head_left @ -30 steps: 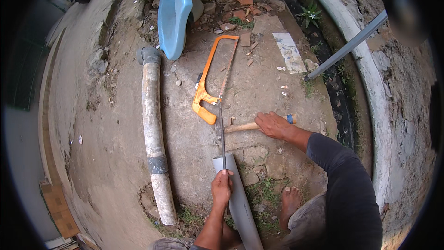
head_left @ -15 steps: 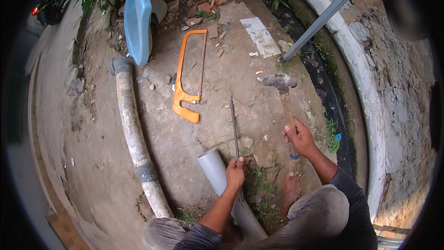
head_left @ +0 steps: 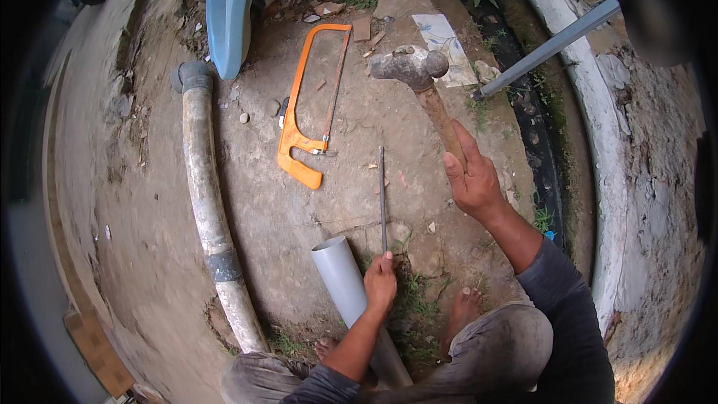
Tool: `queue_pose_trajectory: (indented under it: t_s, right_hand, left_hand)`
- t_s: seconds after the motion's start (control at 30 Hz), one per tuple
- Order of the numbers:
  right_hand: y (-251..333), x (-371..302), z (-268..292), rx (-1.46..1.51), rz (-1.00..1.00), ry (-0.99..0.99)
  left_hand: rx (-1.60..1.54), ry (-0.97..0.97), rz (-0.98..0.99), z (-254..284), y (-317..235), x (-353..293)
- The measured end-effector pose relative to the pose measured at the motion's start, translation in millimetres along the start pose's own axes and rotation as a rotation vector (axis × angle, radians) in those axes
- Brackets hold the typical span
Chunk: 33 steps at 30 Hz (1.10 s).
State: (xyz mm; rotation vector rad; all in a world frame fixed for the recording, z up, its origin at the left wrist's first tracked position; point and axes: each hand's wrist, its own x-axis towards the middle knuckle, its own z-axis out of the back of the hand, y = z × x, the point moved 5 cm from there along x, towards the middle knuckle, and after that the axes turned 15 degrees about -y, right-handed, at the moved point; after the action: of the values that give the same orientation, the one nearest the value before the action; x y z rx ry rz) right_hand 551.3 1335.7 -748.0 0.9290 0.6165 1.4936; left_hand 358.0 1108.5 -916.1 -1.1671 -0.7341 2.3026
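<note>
My right hand (head_left: 476, 182) is wrapped round the wooden handle of a ball-peen hammer (head_left: 410, 67). The hammer is raised off the ground, with its worn metal head toward the far side. My left hand (head_left: 381, 284) is closed round the near end of a thin, dark metal rod (head_left: 383, 194), which points away from me. Beside that hand, a grey plastic pipe (head_left: 342, 275) slants between my legs, its open end facing away. The left forearm crosses over part of the pipe.
An orange hacksaw (head_left: 293, 105) lies ahead on the dirt. To the left is a long, dirty pipe (head_left: 206, 179) with a grey elbow. A pale blue plastic object (head_left: 226, 19) stands at the far left. A metal post (head_left: 550, 46) and a drainage channel (head_left: 535, 138) run along the right.
My right hand has lifted the hammer, bringing it up and nearer the camera, its head swung leftward. The left hand keeps its hold on the rod. The view has shifted slightly.
</note>
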Motion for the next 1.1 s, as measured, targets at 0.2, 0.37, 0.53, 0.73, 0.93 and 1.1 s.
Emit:
queue_pose_trajectory:
  t_s: [0.2, 0.37, 0.53, 0.73, 0.93, 1.1]
  right_hand:
    - [-76, -14, -15, -0.313, -0.223, 0.429]
    - [3, 9, 7, 0.074, 0.003, -0.047]
    - [-30, -21, -10, -0.006, -0.031, -0.02]
    - [-76, -21, -11, -0.225, -0.252, 0.277]
    - [-50, -23, -5, 0.041, -0.226, -0.017]
    - [-32, -13, -19, 0.569, -0.38, -0.153]
  left_hand:
    - [-0.257, 0.194, 0.277, -4, -10, 1]
    - [-0.315, 0.168, 0.23, 2, 4, 10]
    - [-0.232, 0.167, 0.205, -4, 7, 10]
    - [-0.417, 0.447, 0.545, 10, -24, -3]
    - [-0.397, 0.408, 0.625, 13, -22, -1]
    - [-0.419, 0.443, 0.618, 12, -32, -5]
